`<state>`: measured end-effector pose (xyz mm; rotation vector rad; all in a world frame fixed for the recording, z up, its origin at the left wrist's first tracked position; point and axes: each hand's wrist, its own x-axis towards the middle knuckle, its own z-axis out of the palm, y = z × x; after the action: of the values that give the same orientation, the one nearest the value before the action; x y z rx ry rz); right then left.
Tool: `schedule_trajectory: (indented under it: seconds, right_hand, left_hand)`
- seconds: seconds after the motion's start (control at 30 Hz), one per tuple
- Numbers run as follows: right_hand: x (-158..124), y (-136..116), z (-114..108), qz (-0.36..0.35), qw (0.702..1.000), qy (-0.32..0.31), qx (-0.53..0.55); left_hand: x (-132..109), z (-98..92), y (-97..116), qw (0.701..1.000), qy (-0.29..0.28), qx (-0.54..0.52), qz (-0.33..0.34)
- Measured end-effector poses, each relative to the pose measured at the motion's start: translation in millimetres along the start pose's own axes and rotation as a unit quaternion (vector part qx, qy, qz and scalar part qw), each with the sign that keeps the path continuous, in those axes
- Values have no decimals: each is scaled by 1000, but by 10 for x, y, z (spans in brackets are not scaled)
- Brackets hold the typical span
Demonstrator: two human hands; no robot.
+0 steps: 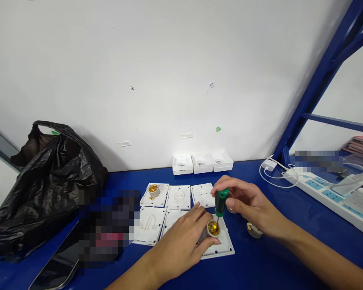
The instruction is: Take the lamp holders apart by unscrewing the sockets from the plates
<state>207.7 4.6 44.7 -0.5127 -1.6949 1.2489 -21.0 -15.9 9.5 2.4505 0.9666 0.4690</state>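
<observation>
My right hand (245, 201) grips a green-handled screwdriver (220, 203), held nearly upright with its shaft reaching down into a brass-lined lamp socket (213, 228). Thumb and fingers of my left hand (189, 233) close around that socket, which sits on a square white plate (225, 245). Behind my left hand lie several more white plates (178, 197). On the back left plate stands another lamp socket (154, 190) with a brass inside. A loose socket (254, 230) rests on the blue table below my right wrist, and another piece is partly hidden behind my right fingers.
Three white square boxes (202, 163) stand in a row against the wall. At left are a black plastic bag (48, 185) and a dark phone-like slab (57, 262) beside a blurred patch. A power strip (329, 193) with white cables lies at right, near a blue metal frame (314, 84).
</observation>
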Motion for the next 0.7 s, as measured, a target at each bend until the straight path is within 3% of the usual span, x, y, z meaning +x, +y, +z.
schedule_trajectory:
  seconds: [0.1, 0.3, 0.47, 0.7]
  right_hand:
    - [-5, -11, 8, 13, 1000, -19, 2]
    - [7, -2, -48, 3, 1000, 23, -17]
    - [33, -62, -207, -12, 991, 134, 23]
    - [11, 28, -543, -25, 959, 280, 35]
  left_hand:
    - [0, 2, 5, 1000, -4, 3, -4]
    - [-5, -40, 38, 1000, -9, 1, -13]
    - [-24, -86, 34, 999, 35, -6, -25]
    - [32, -74, 46, 999, 39, 5, 6]
